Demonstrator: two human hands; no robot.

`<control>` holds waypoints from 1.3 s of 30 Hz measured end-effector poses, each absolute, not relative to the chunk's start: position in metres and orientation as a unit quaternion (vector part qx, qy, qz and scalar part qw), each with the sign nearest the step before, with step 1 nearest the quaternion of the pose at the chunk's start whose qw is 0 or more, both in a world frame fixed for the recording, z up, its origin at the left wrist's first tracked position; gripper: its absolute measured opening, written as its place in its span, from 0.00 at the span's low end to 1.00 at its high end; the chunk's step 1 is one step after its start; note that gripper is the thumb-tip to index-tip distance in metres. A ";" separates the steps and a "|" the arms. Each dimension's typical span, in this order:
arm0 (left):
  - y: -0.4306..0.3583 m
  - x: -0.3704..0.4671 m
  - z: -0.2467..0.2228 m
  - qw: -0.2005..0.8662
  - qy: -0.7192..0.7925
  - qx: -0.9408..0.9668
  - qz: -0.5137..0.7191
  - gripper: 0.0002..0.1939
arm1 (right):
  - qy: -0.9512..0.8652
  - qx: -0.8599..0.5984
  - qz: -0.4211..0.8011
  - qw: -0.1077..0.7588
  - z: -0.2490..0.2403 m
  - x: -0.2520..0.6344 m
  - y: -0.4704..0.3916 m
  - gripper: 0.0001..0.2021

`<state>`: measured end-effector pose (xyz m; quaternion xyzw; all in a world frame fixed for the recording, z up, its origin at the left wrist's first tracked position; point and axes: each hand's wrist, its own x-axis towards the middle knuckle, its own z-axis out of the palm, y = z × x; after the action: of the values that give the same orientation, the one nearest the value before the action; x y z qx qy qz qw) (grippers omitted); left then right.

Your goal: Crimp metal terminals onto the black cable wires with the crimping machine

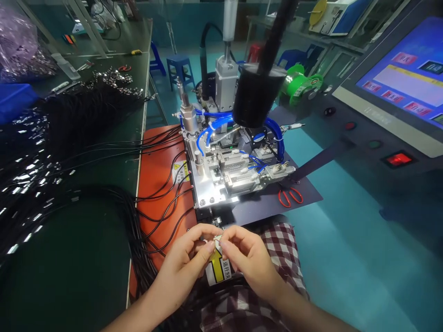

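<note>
My left hand (194, 251) and my right hand (244, 251) meet fingertip to fingertip in front of the machine. Both are pinched closed, and whatever sits between the fingertips is too small to make out. Just under them a white label with a yellow arrow (218, 267) shows on the machine's front. Beyond my hands stands the metal machine (238, 175) with blue air tubes (221, 122). Several black cables (169, 203) run from its left side across an orange plate (155, 161).
Bundles of black cables (79, 110) lie on the dark green bench (69, 267) at left. Red-handled scissors (290, 197) rest on the machine's base. A control panel with a screen (411, 69) stands at right. A black nozzle (258, 97) hangs above, and a green spool (297, 85) sits behind.
</note>
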<state>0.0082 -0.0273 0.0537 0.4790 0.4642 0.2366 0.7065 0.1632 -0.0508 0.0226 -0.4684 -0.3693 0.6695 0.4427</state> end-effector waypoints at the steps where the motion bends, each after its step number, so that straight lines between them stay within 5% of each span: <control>1: -0.027 0.009 0.055 0.711 0.466 0.470 0.237 0.12 | -0.380 -0.475 0.661 0.440 0.022 0.163 -0.052 0.10; 24: -0.025 0.009 0.048 0.772 0.462 0.333 0.282 0.10 | -0.576 -0.539 0.407 0.461 0.023 0.170 -0.050 0.00; 39: -0.026 0.008 0.042 0.755 0.466 0.357 0.293 0.11 | -0.662 -0.534 0.276 0.448 0.020 0.164 -0.048 0.03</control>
<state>0.0083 -0.0264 0.0415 0.3568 0.4665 0.2929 0.7545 0.1644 -0.0481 0.0198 -0.5337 -0.6622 0.2755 0.4481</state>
